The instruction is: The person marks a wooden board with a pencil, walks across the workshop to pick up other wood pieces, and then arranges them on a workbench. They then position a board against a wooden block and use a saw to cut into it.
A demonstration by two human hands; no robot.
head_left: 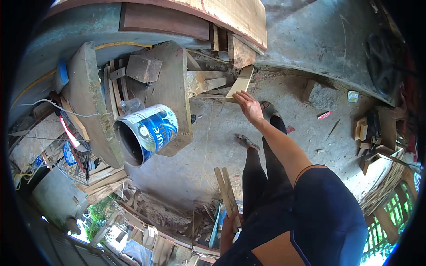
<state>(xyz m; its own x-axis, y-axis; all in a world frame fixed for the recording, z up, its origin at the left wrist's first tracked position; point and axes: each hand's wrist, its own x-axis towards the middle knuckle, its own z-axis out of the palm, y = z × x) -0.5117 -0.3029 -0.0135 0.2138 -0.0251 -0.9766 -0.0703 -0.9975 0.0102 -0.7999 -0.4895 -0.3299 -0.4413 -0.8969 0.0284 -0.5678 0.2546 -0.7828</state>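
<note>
My right hand is at the near end of a short pale wooden board, its fingers over the edge and the thumb hidden underneath. The board's far end lies against a stack of timber. Low in the view, my left hand is closed around two narrow wooden strips, which spread slightly apart at their upper ends. My body partly hides this hand.
A blue and white can lies tipped on a concrete slab. A thick timber plank overhangs at the top. Wood scraps pile up at left; a rough block and a red wrapper are on the floor.
</note>
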